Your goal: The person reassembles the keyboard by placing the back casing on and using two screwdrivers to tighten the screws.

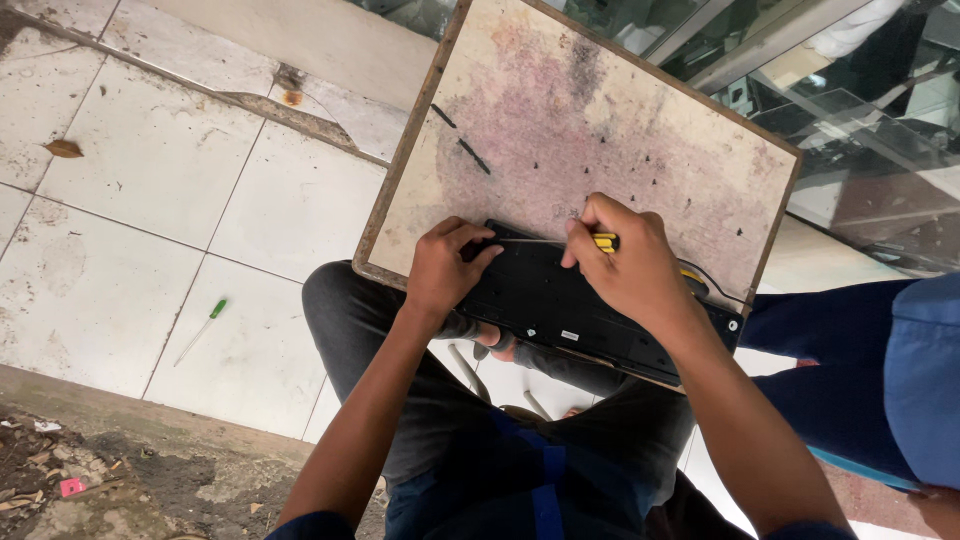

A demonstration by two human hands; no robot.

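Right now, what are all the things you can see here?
Keyboard: one, black, upside down on the near edge of the board, over the lap.
Screwdriver: one, yellow and black handle, in the right hand, against the keyboard.
Board: one, worn pinkish with a brown rim, resting on the knees.
Small screws: several, dark, scattered on the board.
Green screwdriver: one, green handle, on the floor tiles to the left.
Floor tiles: many, white and dirty.
Dry leaf: one, brown, far left.
Other person: one, in blue, on the right.
Left hand: one, steadying the keyboard's left end.
Right hand: one, gripping the screwdriver.
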